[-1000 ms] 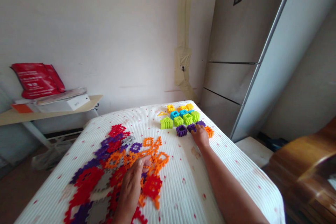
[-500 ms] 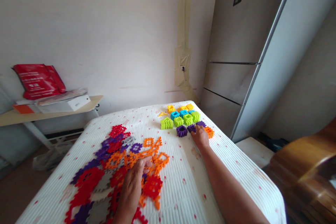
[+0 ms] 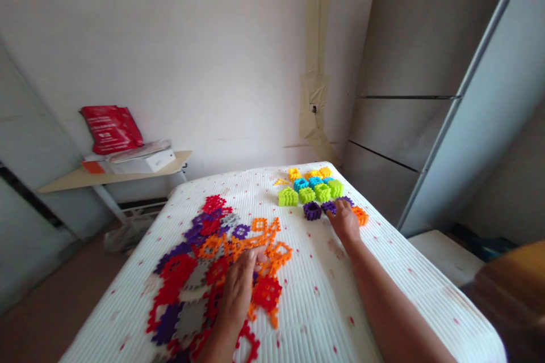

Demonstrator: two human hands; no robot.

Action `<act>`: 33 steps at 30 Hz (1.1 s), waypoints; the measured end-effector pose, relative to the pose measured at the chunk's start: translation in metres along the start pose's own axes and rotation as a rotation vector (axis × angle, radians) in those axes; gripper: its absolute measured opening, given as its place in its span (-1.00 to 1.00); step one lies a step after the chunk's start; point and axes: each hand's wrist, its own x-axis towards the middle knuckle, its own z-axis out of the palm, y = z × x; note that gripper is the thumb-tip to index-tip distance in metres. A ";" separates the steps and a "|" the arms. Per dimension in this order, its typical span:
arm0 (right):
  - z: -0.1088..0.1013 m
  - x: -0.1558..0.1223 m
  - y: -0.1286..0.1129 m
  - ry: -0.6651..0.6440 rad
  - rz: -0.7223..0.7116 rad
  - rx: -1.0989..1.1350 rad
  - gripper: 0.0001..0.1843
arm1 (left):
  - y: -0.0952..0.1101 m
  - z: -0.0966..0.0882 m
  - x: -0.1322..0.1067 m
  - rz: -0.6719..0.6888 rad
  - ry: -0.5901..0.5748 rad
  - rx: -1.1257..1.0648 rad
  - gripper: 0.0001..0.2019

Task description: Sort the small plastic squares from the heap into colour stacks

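Note:
A heap of flat interlocking plastic pieces (image 3: 213, 264) in red, orange, purple and grey lies on the white dotted tablecloth (image 3: 310, 300). My left hand (image 3: 239, 286) rests on the heap, fingers curled over orange pieces near its right side. At the far right of the table stand built cubes: lime green (image 3: 288, 197), blue (image 3: 300, 184), yellow (image 3: 294, 173), purple (image 3: 312, 210) and orange (image 3: 361, 215). My right hand (image 3: 346, 221) reaches among them, fingertips on a second purple cube (image 3: 328, 207); whether it grips it is hidden.
A tall grey refrigerator (image 3: 430, 96) stands right of the table. At the left, a low beige shelf (image 3: 114, 173) carries a red bag (image 3: 111, 127) and a white box. A brown wooden object (image 3: 511, 289) shows at the lower right.
The view has swung leftward, so everything sits further right in frame. Both hands stay where they were on the heap and at the cubes.

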 end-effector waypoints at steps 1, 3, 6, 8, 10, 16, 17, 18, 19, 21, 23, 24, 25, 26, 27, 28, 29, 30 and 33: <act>-0.004 -0.001 -0.001 0.040 -0.018 0.006 -0.74 | 0.001 0.001 -0.001 0.009 0.008 -0.017 -0.49; -0.010 -0.002 -0.002 0.133 -0.079 0.031 -0.74 | 0.004 0.004 -0.002 0.038 0.012 -0.063 -0.51; -0.015 -0.006 -0.005 0.256 -0.307 0.130 -0.69 | 0.008 0.005 -0.004 0.104 -0.002 -0.125 -0.59; -0.014 -0.013 -0.012 0.264 -0.466 0.197 -0.68 | 0.013 -0.002 -0.006 0.189 -0.005 -0.091 -0.65; -0.011 -0.022 -0.022 0.210 -0.612 0.266 -0.69 | 0.020 -0.020 -0.005 0.280 0.015 0.013 -0.70; 0.004 -0.055 -0.057 -0.013 -0.892 0.386 -0.69 | 0.015 -0.115 0.054 0.159 0.208 0.363 -0.71; 0.006 -0.059 -0.061 -0.036 -0.915 0.385 -0.68 | 0.008 -0.129 0.070 0.120 0.227 0.389 -0.73; 0.009 -0.061 -0.063 -0.056 -0.930 0.383 -0.67 | 0.000 -0.141 0.088 0.078 0.231 0.416 -0.76; 0.012 -0.063 -0.065 -0.071 -0.940 0.379 -0.67 | -0.008 -0.150 0.104 0.031 0.224 0.445 -0.79; 0.018 -0.065 -0.065 -0.098 -0.944 0.377 -0.67 | -0.025 -0.160 0.134 -0.050 0.190 0.499 -0.76; 0.023 -0.064 -0.063 -0.122 -0.929 0.382 -0.66 | -0.040 -0.161 0.157 -0.109 0.152 0.544 -0.67; 0.025 -0.064 -0.061 -0.130 -0.916 0.383 -0.66 | -0.047 -0.160 0.166 -0.130 0.137 0.563 -0.65; 0.027 -0.064 -0.060 -0.138 -0.903 0.380 -0.66 | -0.053 -0.157 0.174 -0.148 0.127 0.580 -0.64; 0.028 -0.064 -0.059 -0.144 -0.893 0.375 -0.66 | -0.058 -0.155 0.180 -0.162 0.120 0.594 -0.64; 0.029 -0.064 -0.059 -0.151 -0.887 0.369 -0.65 | -0.063 -0.152 0.185 -0.175 0.114 0.604 -0.64; 0.029 -0.064 -0.059 -0.159 -0.887 0.366 -0.65 | -0.068 -0.150 0.189 -0.185 0.109 0.612 -0.63; 0.029 -0.065 -0.060 -0.168 -0.889 0.365 -0.65 | -0.071 -0.148 0.193 -0.194 0.105 0.616 -0.63; 0.029 -0.065 -0.061 -0.179 -0.894 0.367 -0.65 | -0.075 -0.146 0.196 -0.202 0.100 0.617 -0.63; 0.028 -0.066 -0.063 -0.198 -0.908 0.379 -0.66 | -0.081 -0.144 0.201 -0.220 0.094 0.612 -0.63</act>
